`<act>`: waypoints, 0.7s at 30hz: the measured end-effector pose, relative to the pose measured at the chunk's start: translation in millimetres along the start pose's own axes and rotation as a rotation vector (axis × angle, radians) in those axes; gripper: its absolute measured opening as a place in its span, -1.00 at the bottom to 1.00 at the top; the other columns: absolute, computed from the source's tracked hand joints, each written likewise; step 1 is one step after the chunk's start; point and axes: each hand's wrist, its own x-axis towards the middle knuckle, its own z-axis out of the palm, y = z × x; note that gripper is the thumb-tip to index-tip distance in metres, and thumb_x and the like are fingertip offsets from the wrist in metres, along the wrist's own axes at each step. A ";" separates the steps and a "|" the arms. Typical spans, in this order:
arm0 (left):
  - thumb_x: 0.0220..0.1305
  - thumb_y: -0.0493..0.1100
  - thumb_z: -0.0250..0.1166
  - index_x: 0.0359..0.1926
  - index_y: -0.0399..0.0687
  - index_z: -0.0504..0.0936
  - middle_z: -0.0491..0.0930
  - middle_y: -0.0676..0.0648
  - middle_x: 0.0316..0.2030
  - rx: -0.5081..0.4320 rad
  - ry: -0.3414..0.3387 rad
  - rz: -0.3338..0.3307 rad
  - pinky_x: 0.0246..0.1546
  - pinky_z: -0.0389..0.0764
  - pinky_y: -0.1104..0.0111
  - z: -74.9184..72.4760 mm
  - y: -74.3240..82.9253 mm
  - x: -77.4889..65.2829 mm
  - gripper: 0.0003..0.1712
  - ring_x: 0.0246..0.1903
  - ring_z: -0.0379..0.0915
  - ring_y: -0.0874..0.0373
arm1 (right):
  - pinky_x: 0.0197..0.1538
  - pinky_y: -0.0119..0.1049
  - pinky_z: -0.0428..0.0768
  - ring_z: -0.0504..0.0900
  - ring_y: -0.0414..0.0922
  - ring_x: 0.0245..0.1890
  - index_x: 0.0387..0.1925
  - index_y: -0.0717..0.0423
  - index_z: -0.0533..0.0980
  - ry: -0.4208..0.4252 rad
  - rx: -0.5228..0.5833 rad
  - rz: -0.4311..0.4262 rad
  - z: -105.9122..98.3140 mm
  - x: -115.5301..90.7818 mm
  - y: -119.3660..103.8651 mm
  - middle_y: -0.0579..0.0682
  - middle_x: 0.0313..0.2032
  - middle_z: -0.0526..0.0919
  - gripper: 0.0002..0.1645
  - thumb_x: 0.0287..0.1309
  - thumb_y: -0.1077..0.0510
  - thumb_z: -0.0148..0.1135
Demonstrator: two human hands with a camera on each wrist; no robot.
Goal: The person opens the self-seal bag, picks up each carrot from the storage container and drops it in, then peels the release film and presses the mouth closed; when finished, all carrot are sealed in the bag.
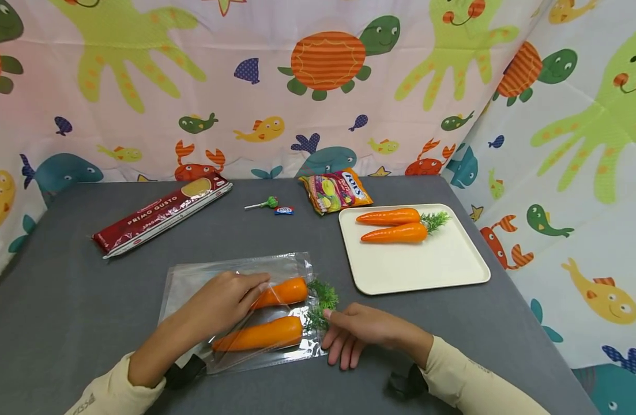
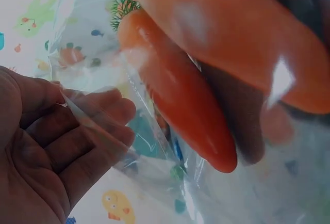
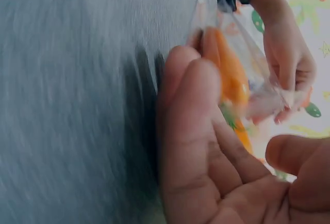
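A clear plastic bag lies on the grey table with two orange carrots inside, the upper carrot and the lower carrot. Their green tops reach the bag's right end. My left hand is over the bag; in the left wrist view its thumb and index finger pinch the bag's film, the other fingers loosely extended. Beside the green tops and the bag's right edge is my right hand, its fingers fairly straight and holding nothing. Whether its thumb touches the greens is hard to tell.
A cream tray at the right bears two more carrots. Toward the back lie a red spaghetti pack, a green lollipop, a small blue wrapped candy and a colourful candy bag. A patterned curtain borders the table.
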 end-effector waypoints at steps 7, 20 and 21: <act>0.42 -0.21 0.19 0.01 -0.17 0.67 0.45 0.21 -0.60 -0.001 0.006 0.040 -0.51 0.45 0.45 -0.1 1.0 1.1 -0.76 -0.68 0.19 0.40 | -0.47 -0.26 0.68 0.71 -0.10 -0.52 -0.02 0.39 0.54 -0.114 0.220 0.120 1.2 4.3 5.0 0.18 -0.36 0.72 -0.21 0.41 -0.31 -0.12; 0.34 -0.10 0.27 0.21 -0.17 0.55 0.61 -0.06 0.07 -0.088 -0.143 0.100 0.00 0.59 0.09 -9.2 -8.5 5.6 -0.54 -0.01 0.58 0.04 | -0.44 -0.30 0.68 0.72 -0.14 -0.50 -0.11 0.35 0.55 -0.063 0.286 0.083 6.6 6.6 13.0 0.08 -0.41 0.72 -0.65 0.40 0.10 0.04; 0.35 -0.11 0.26 0.21 -0.17 0.56 0.60 -0.07 0.08 -0.107 -0.140 0.094 0.01 0.58 0.08 -10.6 -10.3 8.2 -0.55 0.00 0.57 0.01 | -0.42 -0.30 0.69 0.72 -0.13 -0.49 -0.12 0.35 0.55 -0.056 0.288 0.079 7.0 6.5 13.6 0.09 -0.40 0.72 -0.66 0.41 0.11 0.04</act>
